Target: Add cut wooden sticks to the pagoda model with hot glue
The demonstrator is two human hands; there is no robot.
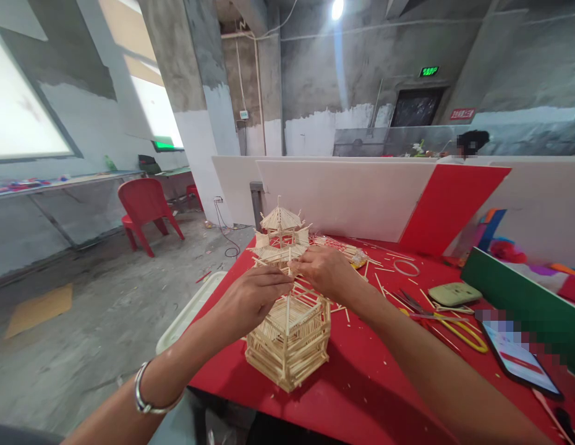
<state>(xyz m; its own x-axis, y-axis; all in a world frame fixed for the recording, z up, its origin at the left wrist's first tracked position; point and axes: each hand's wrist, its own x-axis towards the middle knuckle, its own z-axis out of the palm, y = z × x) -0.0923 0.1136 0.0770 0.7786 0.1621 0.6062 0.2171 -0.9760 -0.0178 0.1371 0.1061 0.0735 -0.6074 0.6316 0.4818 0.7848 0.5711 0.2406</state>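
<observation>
A pagoda model (287,346) made of thin wooden sticks stands near the front of the red table, its six-sided base facing me. My left hand (253,296) reaches over the model from the left, fingers together and fingertips at its middle. What those fingers pinch is too small to tell. From the right, my right hand (327,269) is closed with thumb and finger on a short upright wooden stick (290,253). Behind the hands rises a tiered roof piece (281,219) with a pointed top, also of sticks; its join with the base is hidden.
Loose sticks and a bundle (340,247) lie on the red table (352,383). To the right are yellow-handled scissors (461,327), a green pouch (454,294), a clear ring (406,267) and a phone (522,355). A white partition (343,194) stands behind; a person's head shows beyond.
</observation>
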